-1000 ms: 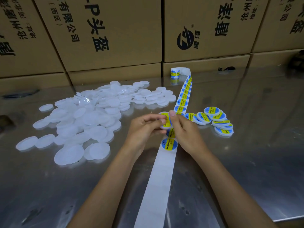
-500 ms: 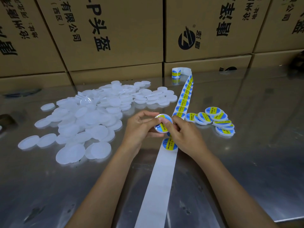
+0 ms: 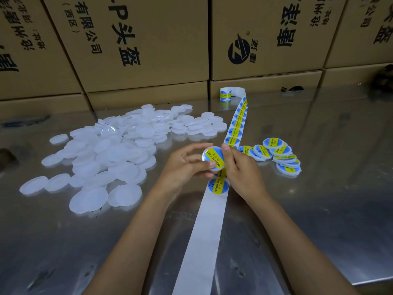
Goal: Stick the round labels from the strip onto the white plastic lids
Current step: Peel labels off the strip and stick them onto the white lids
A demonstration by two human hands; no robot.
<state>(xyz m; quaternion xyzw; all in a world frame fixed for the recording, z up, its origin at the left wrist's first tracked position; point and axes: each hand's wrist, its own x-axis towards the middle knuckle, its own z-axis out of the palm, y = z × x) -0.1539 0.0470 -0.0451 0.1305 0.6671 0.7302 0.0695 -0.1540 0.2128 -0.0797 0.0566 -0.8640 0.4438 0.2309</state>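
Lid (image 3: 213, 158) with its blue-and-yellow label is pinched between my left hand (image 3: 184, 167) and right hand (image 3: 241, 170), directly above the label strip (image 3: 207, 220) on the table (image 3: 319, 188). Unlabelled lids (image 3: 102, 158) lie left of my hands; labelled lids (image 3: 280, 156) lie just right.

Your arms are bare from the bottom edge of the view up to the wrists, with no sleeve showing on either one. Your left hand (image 3: 182, 167) and right hand (image 3: 241, 170) are bare too. Your nails are short and plain where they show.
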